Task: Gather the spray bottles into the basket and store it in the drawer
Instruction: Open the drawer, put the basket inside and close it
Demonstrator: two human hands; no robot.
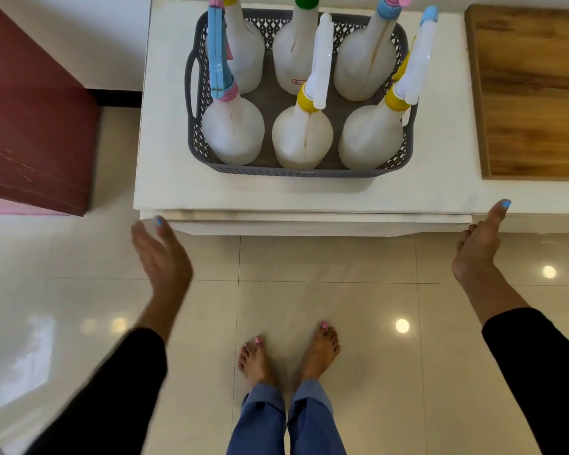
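At far left a dark red cabinet (30, 126) stands on the glossy tiled floor (309, 264). Just right of it, the left hand (160, 254) hovers near the left corner of the drawer front (309, 223), fingers straight and loosely spread, holding nothing; the frame is blurred there, so contact with the corner cannot be confirmed.

The white cabinet top (165, 142) carries a grey perforated basket (196, 93), set toward the far side. Six white spray bottles stand upright inside, in two rows of three. Near row: a pink-collared bottle with blue trigger (232, 133), a yellow-collared bottle (303, 139), and a second yellow-collared bottle with blue nozzle (370, 139). Far row: a left bottle (247, 50), a green-capped bottle (293, 50), and a blue-collared bottle (365, 67).

Below, bare feet (289, 353) stand on the tiles.

At the drawer front's right end, the right hand (480, 244) has its thumb raised against the cabinet edge, fingers curled underneath; what they grip cannot be told. A wooden board (536, 93) lies at far right.
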